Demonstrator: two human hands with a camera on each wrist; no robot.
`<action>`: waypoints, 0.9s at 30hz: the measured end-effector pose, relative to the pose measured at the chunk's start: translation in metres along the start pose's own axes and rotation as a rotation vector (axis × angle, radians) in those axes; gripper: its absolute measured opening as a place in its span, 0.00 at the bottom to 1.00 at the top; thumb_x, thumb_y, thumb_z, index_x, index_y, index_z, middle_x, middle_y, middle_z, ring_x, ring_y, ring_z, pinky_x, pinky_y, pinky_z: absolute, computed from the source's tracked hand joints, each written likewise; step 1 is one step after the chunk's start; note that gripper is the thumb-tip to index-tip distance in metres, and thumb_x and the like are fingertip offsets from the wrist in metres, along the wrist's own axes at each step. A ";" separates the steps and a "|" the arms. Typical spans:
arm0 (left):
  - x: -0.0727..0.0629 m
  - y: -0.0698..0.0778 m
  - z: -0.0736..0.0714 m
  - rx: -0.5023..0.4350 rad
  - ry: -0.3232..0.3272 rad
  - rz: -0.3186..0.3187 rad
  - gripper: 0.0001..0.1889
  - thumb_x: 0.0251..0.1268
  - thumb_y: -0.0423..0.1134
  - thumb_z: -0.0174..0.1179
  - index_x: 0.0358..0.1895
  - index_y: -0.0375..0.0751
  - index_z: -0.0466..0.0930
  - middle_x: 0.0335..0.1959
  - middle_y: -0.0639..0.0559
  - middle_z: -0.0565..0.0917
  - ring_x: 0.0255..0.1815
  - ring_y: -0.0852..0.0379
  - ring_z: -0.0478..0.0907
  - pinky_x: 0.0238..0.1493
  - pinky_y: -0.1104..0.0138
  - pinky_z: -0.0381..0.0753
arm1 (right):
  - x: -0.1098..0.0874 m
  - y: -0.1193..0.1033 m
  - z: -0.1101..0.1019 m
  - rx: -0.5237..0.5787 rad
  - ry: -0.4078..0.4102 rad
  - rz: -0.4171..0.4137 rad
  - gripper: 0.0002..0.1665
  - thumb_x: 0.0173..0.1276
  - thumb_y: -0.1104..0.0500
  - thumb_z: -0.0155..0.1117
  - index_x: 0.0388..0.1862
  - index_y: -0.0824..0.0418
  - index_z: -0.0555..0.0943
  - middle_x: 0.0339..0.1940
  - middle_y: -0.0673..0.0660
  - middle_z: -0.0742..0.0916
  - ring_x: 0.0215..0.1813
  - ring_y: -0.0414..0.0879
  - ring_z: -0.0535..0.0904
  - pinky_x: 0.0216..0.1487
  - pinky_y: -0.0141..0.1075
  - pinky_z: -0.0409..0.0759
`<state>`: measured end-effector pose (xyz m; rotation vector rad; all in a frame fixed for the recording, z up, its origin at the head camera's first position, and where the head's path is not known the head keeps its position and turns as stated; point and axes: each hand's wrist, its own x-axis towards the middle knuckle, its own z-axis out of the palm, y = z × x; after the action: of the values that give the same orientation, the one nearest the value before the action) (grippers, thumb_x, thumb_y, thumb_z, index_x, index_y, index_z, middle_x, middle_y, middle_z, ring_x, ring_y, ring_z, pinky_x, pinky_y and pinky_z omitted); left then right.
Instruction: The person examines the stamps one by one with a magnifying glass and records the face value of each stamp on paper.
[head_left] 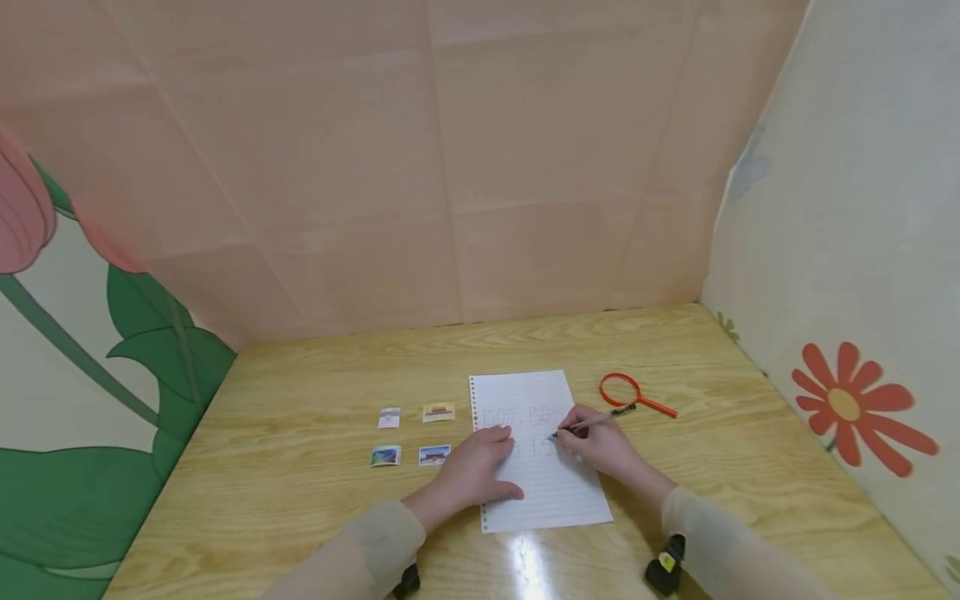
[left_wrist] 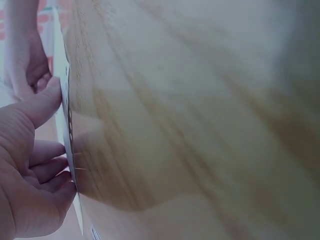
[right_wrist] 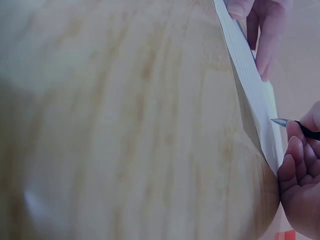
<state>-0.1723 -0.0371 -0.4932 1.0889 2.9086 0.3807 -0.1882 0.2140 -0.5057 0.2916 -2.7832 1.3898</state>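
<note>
A lined sheet of paper (head_left: 547, 500) with holes down its left edge lies on the wooden table, with faint handwriting on its upper half. My right hand (head_left: 600, 446) pinches a pen (head_left: 618, 412), its tip at the writing near the sheet's middle. The dark grip and metal tip of the pen (right_wrist: 281, 122) also show in the right wrist view, close over the paper (right_wrist: 250, 85). On the sheet's left side rests my left hand (head_left: 476, 467), thumb and fingers spread apart. The left wrist view has that hand (left_wrist: 35, 165) at the paper's edge.
Left of the sheet lie several small picture stamps, among them a yellowish one (head_left: 438, 412) and a red-and-blue one (head_left: 433, 454). A red magnifying glass (head_left: 658, 407) is to the right of the paper. A pink backdrop (head_left: 450, 183) stands behind the table (head_left: 300, 500).
</note>
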 end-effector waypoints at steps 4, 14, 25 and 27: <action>-0.006 -0.005 0.000 0.000 0.017 -0.012 0.37 0.54 0.58 0.71 0.62 0.35 0.78 0.66 0.45 0.76 0.67 0.49 0.72 0.69 0.62 0.67 | -0.001 0.000 -0.001 -0.008 0.001 0.004 0.06 0.62 0.66 0.69 0.32 0.59 0.79 0.27 0.50 0.80 0.27 0.43 0.73 0.26 0.29 0.72; -0.017 -0.010 -0.002 -0.094 0.020 -0.060 0.30 0.58 0.52 0.71 0.59 0.37 0.81 0.64 0.47 0.78 0.65 0.49 0.73 0.67 0.60 0.70 | -0.005 0.007 -0.009 0.040 0.022 0.029 0.04 0.63 0.66 0.67 0.34 0.63 0.80 0.25 0.50 0.81 0.25 0.41 0.73 0.25 0.29 0.74; -0.019 -0.010 -0.004 -0.089 0.010 -0.056 0.30 0.58 0.52 0.71 0.60 0.36 0.80 0.65 0.46 0.77 0.66 0.49 0.72 0.68 0.60 0.69 | -0.004 0.009 -0.011 0.019 0.017 -0.005 0.04 0.62 0.67 0.68 0.34 0.63 0.80 0.26 0.51 0.81 0.25 0.42 0.75 0.24 0.30 0.76; -0.019 -0.010 -0.005 -0.089 0.007 -0.059 0.31 0.58 0.52 0.71 0.60 0.37 0.80 0.65 0.46 0.77 0.66 0.49 0.72 0.68 0.59 0.69 | -0.004 0.007 -0.010 0.011 0.012 -0.004 0.05 0.62 0.67 0.68 0.33 0.62 0.80 0.26 0.51 0.82 0.25 0.43 0.75 0.24 0.30 0.76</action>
<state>-0.1649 -0.0579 -0.4921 0.9889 2.8913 0.5073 -0.1859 0.2270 -0.5056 0.2882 -2.7642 1.4020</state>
